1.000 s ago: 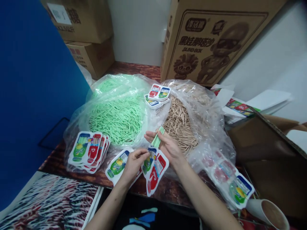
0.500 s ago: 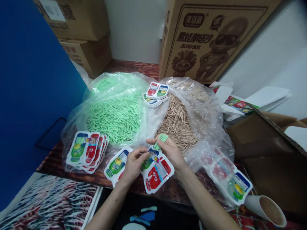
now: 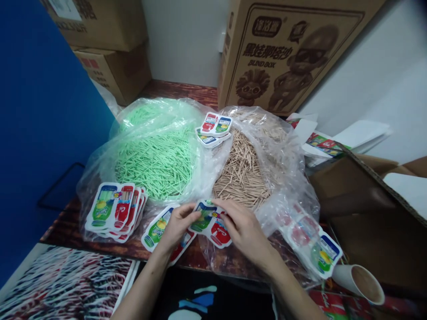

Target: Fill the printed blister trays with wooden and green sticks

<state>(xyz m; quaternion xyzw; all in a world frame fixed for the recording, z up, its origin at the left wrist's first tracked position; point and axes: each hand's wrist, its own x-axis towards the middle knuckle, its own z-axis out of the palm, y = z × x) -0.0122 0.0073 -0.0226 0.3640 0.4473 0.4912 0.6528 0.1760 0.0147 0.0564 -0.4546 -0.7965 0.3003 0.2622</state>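
Head view, from the left: a stack of filled cards (image 3: 108, 209), green and brown showing in the top one's windows, sits near the front left corner of the table (image 3: 65, 227), with a heap of green sticks (image 3: 156, 164) in clear plastic behind and to its right. Next, a loose card (image 3: 153, 234) lies partly covered by the left hand (image 3: 176, 226), which pinches the left side of a Sprite-and-Cola card (image 3: 214, 227) between thumb and fingers. That card is held near the table's front edge, its Cola half toward the right hand (image 3: 245, 226), whose fingers bend narrowly over its upper right side; whether they also grip sticks I cannot tell. A sliver of green at its top suggests the Sprite pocket is being loaded. The next move seems to call for steadying the pocket with the left hand while the right eases stick ends down. Brown sticks (image 3: 242, 173) lie just behind the right hand. Farther right, plastic-covered cards (image 3: 305, 233), a paper cup (image 3: 360, 282) and a brown carton (image 3: 373, 231) crowd that side; freer room runs just in front of the held card, though loose plastic could snag there.
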